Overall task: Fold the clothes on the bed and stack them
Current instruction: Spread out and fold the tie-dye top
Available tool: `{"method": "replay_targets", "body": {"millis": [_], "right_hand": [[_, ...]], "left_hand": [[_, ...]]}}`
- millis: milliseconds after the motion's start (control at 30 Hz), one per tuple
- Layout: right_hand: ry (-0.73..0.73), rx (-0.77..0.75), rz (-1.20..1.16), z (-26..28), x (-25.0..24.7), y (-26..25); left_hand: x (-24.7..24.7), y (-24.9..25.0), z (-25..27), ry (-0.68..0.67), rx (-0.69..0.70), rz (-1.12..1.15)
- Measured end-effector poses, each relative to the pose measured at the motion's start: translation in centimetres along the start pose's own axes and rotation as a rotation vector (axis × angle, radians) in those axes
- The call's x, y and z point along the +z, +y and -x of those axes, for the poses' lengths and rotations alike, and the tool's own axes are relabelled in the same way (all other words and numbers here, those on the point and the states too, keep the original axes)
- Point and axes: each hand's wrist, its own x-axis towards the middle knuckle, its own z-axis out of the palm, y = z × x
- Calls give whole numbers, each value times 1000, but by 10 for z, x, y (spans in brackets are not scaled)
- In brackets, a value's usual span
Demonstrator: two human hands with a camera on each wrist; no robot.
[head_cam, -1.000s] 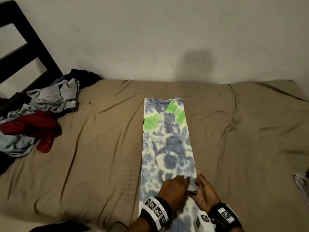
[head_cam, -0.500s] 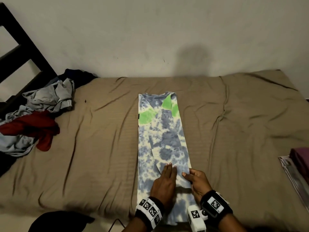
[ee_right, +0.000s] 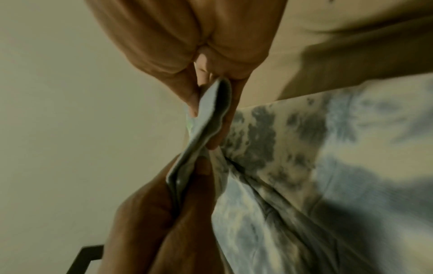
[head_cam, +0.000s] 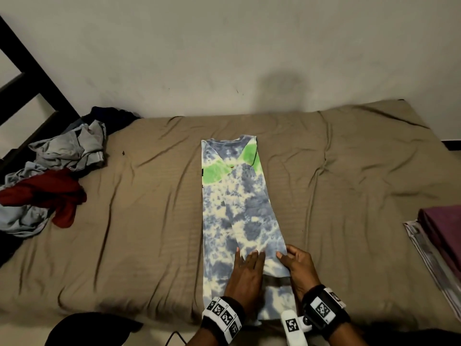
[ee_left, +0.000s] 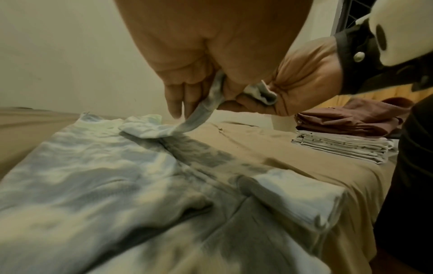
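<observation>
Left hand (head_cam: 245, 275), right hand (head_cam: 299, 267) pinch tie-dye shirt (head_cam: 237, 196) hem.

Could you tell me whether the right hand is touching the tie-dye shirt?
Touching: the right wrist view shows the right hand pinching a fold of the tie-dye shirt.

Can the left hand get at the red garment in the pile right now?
Probably not: the left hand is holding the tie-dye shirt, and the red garment lies far off at the bed's left edge.

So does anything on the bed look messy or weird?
Yes: the unfolded clothes pile at the bed's left end is crumpled, a red garment spilling out. The tie-dye shirt lies in a neat strip.
</observation>
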Motion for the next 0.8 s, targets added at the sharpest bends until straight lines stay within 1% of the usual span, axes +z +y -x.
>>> {"method": "replay_targets", "body": {"millis": [67,100,133,233,267,300,367,433,500,533,600,633,667,767,800], "right_hand": [[-35,-57,75,2,1,-2],[-37,-72,110,0,2,-1],[-32,-62,132,0,3,2],[29,31,152,1,-1,17],[35,37,162,3,-1,18],[35,35,184,6,0,18],[37,10,232,10,1,16],[58,-1,308,12,2,18],[96,31,412,12,1,29],[85,57,441,8,-4,41],[59,110,458,0,-13,59],[60,128,484,-2,-14,61],[51,142,506,0,-10,51],[27,164,619,-4,-6,34],[1,182,653,-4,-4,29]], "left_hand": [[0,-6,3,44,-28,88],[0,-9,6,79,-45,74],[1,-12,8,74,-58,62],[-2,-15,8,-68,-31,-6],[-1,-18,7,-118,-24,-4],[-6,-19,7,-197,-12,1],[-19,-18,5,-255,13,-15],[-46,-16,-9,-280,-48,-52],[-63,-24,-35,-202,-74,-57],[-70,-29,-53,-151,-72,-52],[-76,-45,-99,-82,-2,-27],[-76,-54,-124,-93,34,-44],[-74,-65,-152,-118,57,-87],[-68,-103,-234,-145,97,-242],[-65,-115,-254,-157,114,-301]]}}
